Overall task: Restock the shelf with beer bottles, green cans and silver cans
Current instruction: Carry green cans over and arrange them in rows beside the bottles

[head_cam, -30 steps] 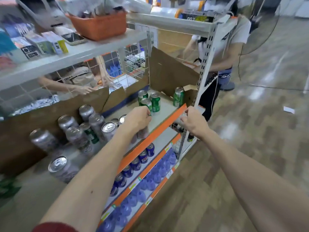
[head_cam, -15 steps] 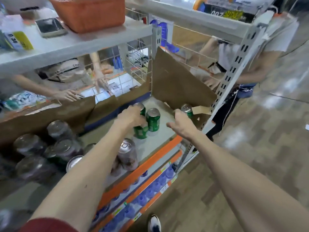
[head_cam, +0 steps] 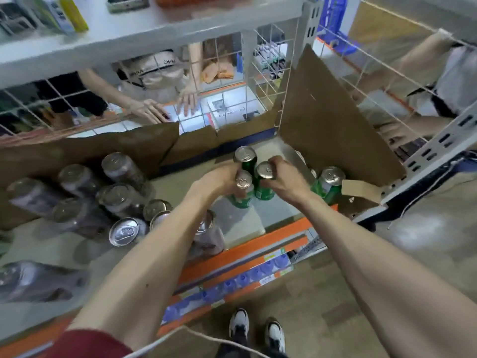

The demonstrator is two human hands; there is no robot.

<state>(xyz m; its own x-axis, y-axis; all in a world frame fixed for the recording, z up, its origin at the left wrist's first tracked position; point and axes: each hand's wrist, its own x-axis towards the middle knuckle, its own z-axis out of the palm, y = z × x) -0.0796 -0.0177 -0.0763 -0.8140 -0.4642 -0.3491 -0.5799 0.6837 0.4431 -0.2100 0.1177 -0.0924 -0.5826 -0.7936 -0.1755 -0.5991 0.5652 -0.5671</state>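
Three green cans stand bunched on the grey shelf (head_cam: pixel 240 223). My left hand (head_cam: pixel 216 179) is wrapped around the near green can (head_cam: pixel 242 195). My right hand (head_cam: pixel 281 182) grips the green can beside it (head_cam: pixel 264 177). A third green can (head_cam: pixel 245 157) stands just behind them, touching. Another green can (head_cam: pixel 327 183) stands apart at the right, by the cardboard wall (head_cam: pixel 333 125). Several silver cans (head_cam: pixel 121 195) crowd the left half of the shelf, some under my left forearm. I see no beer bottles.
Brown cardboard lines the shelf's back and right side, with wire mesh (head_cam: pixel 260 71) behind. Other people's hands (head_cam: pixel 154 109) work on the far side. An upper shelf (head_cam: pixel 154 29) overhangs. Blue-capped bottles (head_cam: pixel 232 280) fill the shelf below, behind the orange shelf edge (head_cam: pixel 258 251). My shoes (head_cam: pixel 255 332) stand on the floor.
My right hand moved left from the can at the cardboard wall onto a green can in the cluster. The camera has tilted further down and closer to the shelf.
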